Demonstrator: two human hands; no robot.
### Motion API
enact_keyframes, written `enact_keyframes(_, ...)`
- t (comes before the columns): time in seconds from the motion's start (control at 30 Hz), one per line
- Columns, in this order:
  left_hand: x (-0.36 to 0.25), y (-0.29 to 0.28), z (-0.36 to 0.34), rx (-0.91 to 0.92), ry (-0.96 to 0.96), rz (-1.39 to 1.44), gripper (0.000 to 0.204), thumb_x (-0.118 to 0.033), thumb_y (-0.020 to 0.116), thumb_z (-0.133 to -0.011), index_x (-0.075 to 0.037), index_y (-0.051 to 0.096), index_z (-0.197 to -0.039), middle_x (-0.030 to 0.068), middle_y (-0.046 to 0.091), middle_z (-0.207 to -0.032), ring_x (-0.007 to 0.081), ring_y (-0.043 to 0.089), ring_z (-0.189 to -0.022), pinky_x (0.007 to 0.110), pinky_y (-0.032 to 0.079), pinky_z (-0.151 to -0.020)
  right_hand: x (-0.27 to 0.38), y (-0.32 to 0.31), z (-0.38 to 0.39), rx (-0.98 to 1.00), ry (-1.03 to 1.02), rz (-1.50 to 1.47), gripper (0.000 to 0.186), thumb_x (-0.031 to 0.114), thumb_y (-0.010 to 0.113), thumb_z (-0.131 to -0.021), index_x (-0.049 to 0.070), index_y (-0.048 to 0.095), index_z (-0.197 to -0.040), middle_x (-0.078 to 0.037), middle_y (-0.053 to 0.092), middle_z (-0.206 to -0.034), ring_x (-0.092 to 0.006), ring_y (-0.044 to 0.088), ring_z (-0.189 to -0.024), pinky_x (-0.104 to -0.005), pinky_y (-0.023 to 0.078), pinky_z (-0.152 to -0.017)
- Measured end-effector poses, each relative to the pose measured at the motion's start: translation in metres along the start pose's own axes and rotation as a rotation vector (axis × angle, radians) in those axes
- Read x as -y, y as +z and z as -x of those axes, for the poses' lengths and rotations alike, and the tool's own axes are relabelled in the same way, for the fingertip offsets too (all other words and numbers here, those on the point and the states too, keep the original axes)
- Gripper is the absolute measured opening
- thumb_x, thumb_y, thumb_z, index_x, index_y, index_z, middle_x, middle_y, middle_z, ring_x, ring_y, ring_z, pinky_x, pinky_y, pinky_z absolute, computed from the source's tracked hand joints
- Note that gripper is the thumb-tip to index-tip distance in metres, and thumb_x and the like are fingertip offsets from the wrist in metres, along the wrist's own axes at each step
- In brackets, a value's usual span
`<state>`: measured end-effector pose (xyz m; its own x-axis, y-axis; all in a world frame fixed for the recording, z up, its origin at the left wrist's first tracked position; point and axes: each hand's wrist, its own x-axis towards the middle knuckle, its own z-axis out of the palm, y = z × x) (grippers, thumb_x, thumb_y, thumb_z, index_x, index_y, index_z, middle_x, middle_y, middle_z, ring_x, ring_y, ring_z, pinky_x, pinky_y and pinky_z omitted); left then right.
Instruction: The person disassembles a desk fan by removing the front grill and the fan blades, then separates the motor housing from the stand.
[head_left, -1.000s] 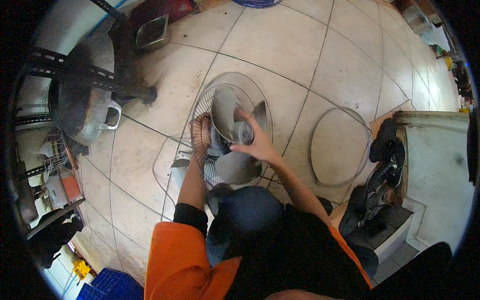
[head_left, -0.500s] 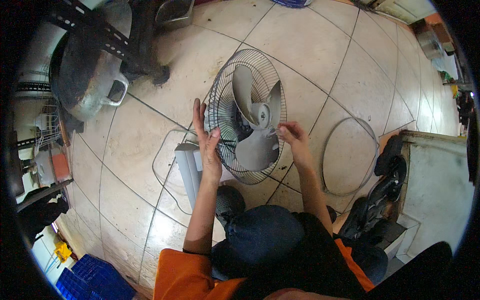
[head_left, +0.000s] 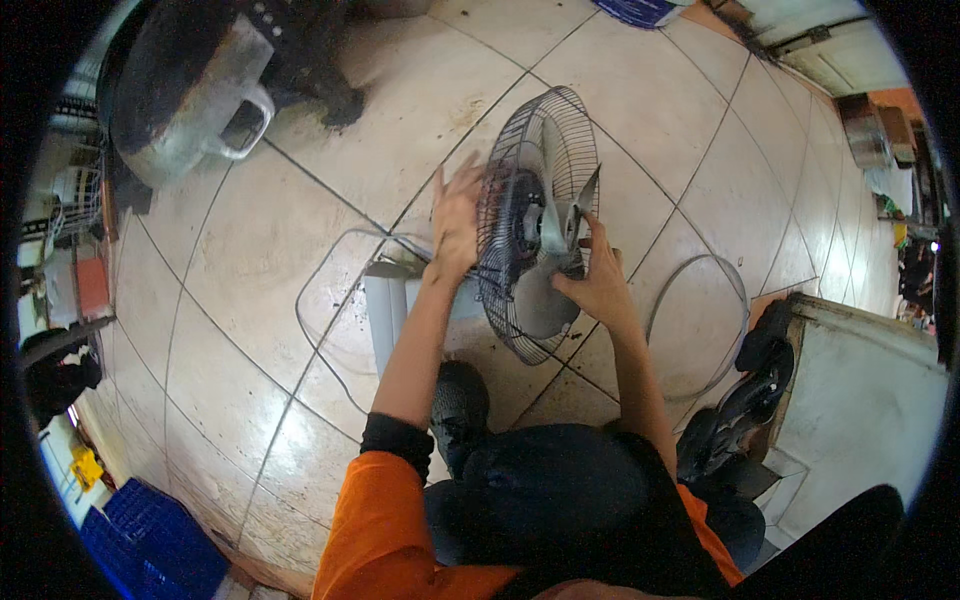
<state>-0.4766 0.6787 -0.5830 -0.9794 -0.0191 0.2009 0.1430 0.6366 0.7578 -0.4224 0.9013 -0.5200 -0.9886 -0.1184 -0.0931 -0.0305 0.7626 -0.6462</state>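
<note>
One fan guard (head_left: 497, 225) with three grey blades (head_left: 545, 305) is mid-scene. The left hand (head_left: 458, 215) spreads open at its left; the right hand (head_left: 600, 275) half-curls at the blades, grip unclear. One ring (head_left: 747, 305) lies right, one blue crate (head_left: 160, 540) near left; the left forearm (head_left: 410, 345) partly hides one grey boxy part (head_left: 384, 310).

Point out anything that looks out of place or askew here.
Oddly, the fan blades stand uncovered on the side by the right hand, with a wire cage only behind them. A thin hoop also lies on the floor to the right, apart from the cage.
</note>
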Motion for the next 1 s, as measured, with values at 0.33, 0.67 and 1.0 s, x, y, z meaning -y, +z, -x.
enact_keyframes(0.33, -0.012, 0.003, -0.006, 0.011, -0.092, -0.059, 0.030, -0.026, 0.047, -0.088, -0.013, 0.071, -0.101, 0.0054, 0.069, -0.105, 0.0242, 0.059, -0.107, 0.050, 0.017, -0.115, 0.045, -0.012, -0.030, 0.098, 0.107, -0.205, 0.066, 0.003, 0.073, -0.073, 0.005, 0.037, -0.129, -0.025, 0.062, -0.113, -0.0313, 0.063, -0.107, -0.0389, 0.053, -0.086)
enact_keyframes(0.67, -0.008, 0.007, -0.007, 0.020, -0.053, -0.090, 0.034, -0.033, 0.052, -0.085, -0.011, 0.070, -0.104, 0.0067, 0.068, -0.109, 0.0252, 0.057, -0.109, 0.047, 0.022, -0.114, 0.027, -0.063, -0.047, 0.215, -0.243, -0.288, 0.053, -0.020, 0.046, -0.065, 0.004, 0.060, -0.110, -0.013, 0.056, -0.120, -0.0310, 0.054, -0.108, -0.0385, 0.043, -0.093)
enact_keyframes(1.0, 0.001, 0.012, -0.006, 0.008, -0.001, -0.128, 0.036, -0.029, 0.053, -0.082, -0.005, 0.069, -0.104, 0.0107, 0.068, -0.108, 0.0271, 0.059, -0.106, 0.046, 0.026, -0.111, -0.008, -0.095, -0.048, 0.558, 0.063, -0.273, 0.045, -0.015, 0.042, -0.069, 0.002, 0.067, -0.102, -0.014, 0.052, -0.131, -0.0203, 0.044, -0.124, -0.0351, 0.043, -0.096)
